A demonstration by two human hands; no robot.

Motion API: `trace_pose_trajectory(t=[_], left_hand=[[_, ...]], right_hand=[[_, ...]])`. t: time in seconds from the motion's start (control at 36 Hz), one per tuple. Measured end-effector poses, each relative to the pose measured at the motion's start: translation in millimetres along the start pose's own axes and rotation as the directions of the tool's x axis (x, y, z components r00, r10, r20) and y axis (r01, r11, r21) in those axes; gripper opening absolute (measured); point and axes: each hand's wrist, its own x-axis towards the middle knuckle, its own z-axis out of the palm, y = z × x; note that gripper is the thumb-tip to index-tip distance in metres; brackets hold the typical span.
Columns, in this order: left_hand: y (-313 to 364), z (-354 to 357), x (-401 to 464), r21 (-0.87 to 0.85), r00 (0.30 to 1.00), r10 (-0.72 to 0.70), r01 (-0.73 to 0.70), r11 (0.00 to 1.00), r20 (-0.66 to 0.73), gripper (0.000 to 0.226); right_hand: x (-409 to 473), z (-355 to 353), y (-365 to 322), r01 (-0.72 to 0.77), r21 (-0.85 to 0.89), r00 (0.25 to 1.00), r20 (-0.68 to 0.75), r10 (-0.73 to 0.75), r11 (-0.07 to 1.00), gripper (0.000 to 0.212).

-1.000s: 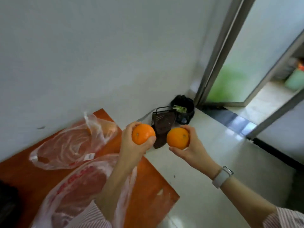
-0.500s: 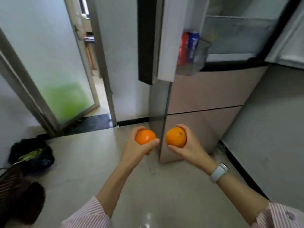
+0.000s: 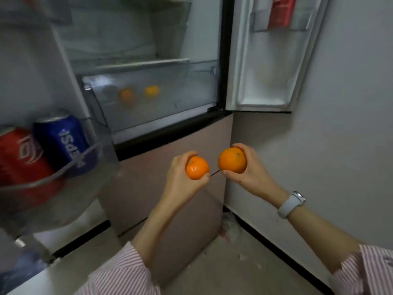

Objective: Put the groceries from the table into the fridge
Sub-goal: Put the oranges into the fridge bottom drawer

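The left hand [image 3: 180, 177] is clamped round one orange [image 3: 197, 168]; the right hand [image 3: 249, 169] cups the other orange [image 3: 232, 160], the two fruits close but apart, low before the open fridge [image 3: 148, 67]. At eleven o'clock, its clear drawer [image 3: 148, 103] already holds two oranges. Its front wall could catch a fruit and send it to the floor. At nine o'clock, a blue can [image 3: 63, 141] reads "PEPSI".

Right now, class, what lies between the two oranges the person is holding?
Nothing in the head view: only a narrow open gap parts the left-hand orange from the right-hand orange, with the fridge's lower door behind it.
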Motion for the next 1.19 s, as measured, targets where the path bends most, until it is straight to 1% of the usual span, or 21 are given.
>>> trace_pose_trajectory(t=[0.17,0.25,0.31,0.36,0.47,0.56,0.61,0.69,0.75,0.78,0.83,0.86,0.89,0.94,1.0,1.08,1.19], left_hand=[[38.8,0.5,135.0,0.017,0.986,0.117,-0.116,0.993,-0.121,0.059],[52.2,-11.9,195.1,0.028,0.957,0.169,-0.167,0.986,-0.235,0.063],[59.8,-25.0,234.4,0.041,0.937,0.181,-0.177,0.983,-0.299,0.063],[63.4,-40.8,271.5,0.065,0.931,0.173,-0.160,0.985,-0.320,0.065],[62.2,-73.7,334.3,0.128,0.936,0.180,-0.148,0.981,-0.301,0.070],[52.0,-95.0,371.7,0.209,0.964,0.149,-0.103,0.972,-0.218,0.083],[41.0,-107.3,392.3,0.297,0.980,0.115,-0.062,0.953,-0.164,0.093],[23.4,-120.2,413.1,0.417,0.998,0.003,0.022,0.909,-0.060,0.091],[12.4,-122.3,424.7,0.486,0.997,-0.072,0.051,0.873,0.023,0.084],[7.1,-121.6,428.8,0.528,0.993,-0.105,0.059,0.847,0.058,0.081],[1.7,-115.2,432.0,0.601,0.982,-0.144,0.043,0.798,0.121,0.079],[-12.1,-114.0,446.3,0.623,0.971,-0.188,0.057,0.780,0.147,0.078],[-21.0,-109.8,455.8,0.643,0.964,-0.203,0.047,0.765,0.170,0.075],[-26.0,-94.4,453.7,0.658,0.959,-0.178,-0.010,0.753,0.219,0.070],[-36.2,-79.8,455.9,0.658,0.953,-0.152,-0.062,0.750,0.263,0.074],[-67.6,-68.8,471.0,0.656,0.937,-0.165,-0.084,0.750,0.308,0.078],[-98.8,-52.9,485.9,0.655,0.960,-0.132,-0.065,0.753,0.247,0.071]], right_hand=[[111.1,-43.4,-6.7,0.101,0.035,0.993,-0.071,-0.098,0.994,0.073],[164.1,-58.9,-9.8,0.169,0.046,0.983,-0.084,-0.165,0.985,0.073],[205.2,-66.6,-15.2,0.211,0.045,0.973,-0.106,-0.205,0.976,0.073],[246.7,-72.3,-24.2,0.266,0.045,0.958,-0.121,-0.260,0.963,0.071],[324.2,-76.6,-45.5,0.383,0.052,0.922,-0.088,-0.378,0.922,0.066],[382.1,-71.4,-55.0,0.416,0.037,0.909,-0.028,-0.416,0.908,0.065],[420.8,-63.9,-60.2,0.434,-0.027,0.901,0.034,-0.433,0.901,0.065],[469.2,-48.1,-72.6,0.493,-0.151,0.862,0.217,-0.458,0.857,0.067],[494.3,-35.1,-79.5,0.512,-0.176,0.824,0.378,-0.422,0.841,0.067],[505.0,-25.6,-80.9,0.507,-0.195,0.806,0.453,-0.382,0.840,0.066],[513.6,-11.1,-79.8,0.530,-0.277,0.763,0.568,-0.308,0.801,0.064],[531.9,8.4,-77.5,0.539,-0.311,0.738,0.622,-0.261,0.783,0.063],[544.7,20.9,-75.8,0.558,-0.342,0.714,0.663,-0.227,0.756,0.061],[544.1,25.9,-71.2,0.609,-0.397,0.659,0.735,-0.160,0.686,0.057],[546.3,27.8,-67.8,0.643,-0.444,0.631,0.769,-0.103,0.624,0.055],[562.7,45.4,-54.0,0.615,-0.489,0.610,0.792,0.020,0.618,0.057],[576.8,60.9,-36.8,0.600,-0.524,0.603,0.793,0.088,0.604,0.054]])
